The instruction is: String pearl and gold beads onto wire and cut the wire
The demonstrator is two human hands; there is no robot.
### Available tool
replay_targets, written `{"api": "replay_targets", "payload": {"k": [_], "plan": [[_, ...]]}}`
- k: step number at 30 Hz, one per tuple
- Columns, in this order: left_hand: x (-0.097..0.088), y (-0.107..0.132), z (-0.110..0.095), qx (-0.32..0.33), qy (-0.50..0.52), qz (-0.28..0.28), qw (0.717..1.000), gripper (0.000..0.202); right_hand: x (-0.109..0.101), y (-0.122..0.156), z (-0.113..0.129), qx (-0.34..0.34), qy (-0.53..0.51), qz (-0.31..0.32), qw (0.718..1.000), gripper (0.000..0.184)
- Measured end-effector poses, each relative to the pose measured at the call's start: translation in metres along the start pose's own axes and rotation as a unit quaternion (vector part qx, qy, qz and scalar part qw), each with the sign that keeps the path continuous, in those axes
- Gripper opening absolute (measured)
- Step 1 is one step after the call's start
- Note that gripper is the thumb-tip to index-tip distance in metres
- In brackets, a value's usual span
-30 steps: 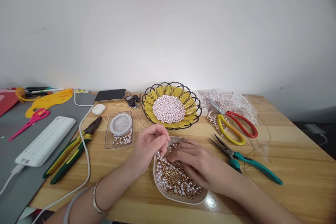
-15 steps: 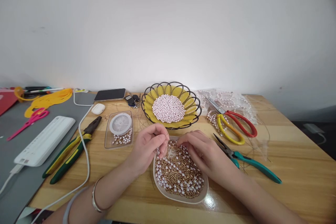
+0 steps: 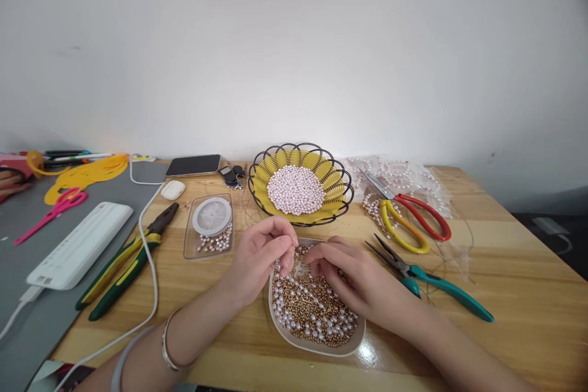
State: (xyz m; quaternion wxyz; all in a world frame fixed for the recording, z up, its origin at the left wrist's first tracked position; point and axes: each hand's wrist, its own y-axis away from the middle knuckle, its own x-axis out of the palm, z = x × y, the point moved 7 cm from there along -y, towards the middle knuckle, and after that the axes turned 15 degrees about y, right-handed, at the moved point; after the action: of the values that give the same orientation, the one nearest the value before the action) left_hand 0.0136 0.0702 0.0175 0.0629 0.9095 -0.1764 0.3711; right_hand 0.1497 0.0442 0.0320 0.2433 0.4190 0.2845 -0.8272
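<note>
Thumb and index finger of my left hand (image 3: 266,251) are pinched together above the tray's back left corner. A very thin thread shows faintly at their tips. My right hand (image 3: 349,269) is over the tray's right side, its fingers bent and drawn together close to the beads; whatever is between them is hidden. The white tray (image 3: 316,346) holds mixed gold beads (image 3: 298,306) and pearl beads (image 3: 328,323). A row of small pearls runs slantwise across them from below my left hand.
Behind the tray stands a yellow basket (image 3: 333,180) of pearl beads. Scissors (image 3: 408,214) and teal pliers (image 3: 448,290) lie right. Left are a spool (image 3: 212,217) in a clear box, green pliers (image 3: 124,269), a white cable (image 3: 154,282) and a power strip (image 3: 80,245). Another person's hand (image 3: 13,179) shows far left.
My right hand has shifted slightly left, its fingers curling in closer over the beads. My left hand keeps its pinch. Another person's hand has appeared at the far left edge.
</note>
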Motion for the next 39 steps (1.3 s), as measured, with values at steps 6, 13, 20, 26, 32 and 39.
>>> {"api": "replay_targets", "payload": {"k": [6, 13, 20, 26, 32, 39], "plan": [[0.001, 0.0, 0.0, -0.004, -0.001, 0.001, 1.0, 0.026, 0.009, 0.002, 0.001, -0.011, -0.026, 0.049, 0.998, 0.031], [0.001, 0.0, 0.001, -0.001, 0.008, 0.01, 1.0, 0.024, -0.006, 0.003, -0.011, 0.048, -0.005, -0.035, 0.998, 0.03], [0.001, 0.0, 0.0, 0.001, 0.016, 0.018, 1.0, 0.021, 0.0, 0.006, -0.013, 0.066, 0.012, 0.015, 0.998, 0.034], [0.001, -0.001, 0.0, 0.004, 0.013, 0.018, 1.0, 0.022, -0.005, 0.003, -0.011, 0.058, 0.055, -0.015, 0.997, 0.03], [0.003, 0.0, 0.0, 0.001, 0.007, 0.018, 1.0, 0.023, -0.012, -0.001, -0.007, 0.051, 0.11, -0.034, 0.992, 0.02], [0.001, -0.001, 0.0, 0.002, 0.0, 0.015, 1.0, 0.023, -0.01, 0.002, -0.015, 0.059, 0.202, -0.046, 0.977, 0.026]]}}
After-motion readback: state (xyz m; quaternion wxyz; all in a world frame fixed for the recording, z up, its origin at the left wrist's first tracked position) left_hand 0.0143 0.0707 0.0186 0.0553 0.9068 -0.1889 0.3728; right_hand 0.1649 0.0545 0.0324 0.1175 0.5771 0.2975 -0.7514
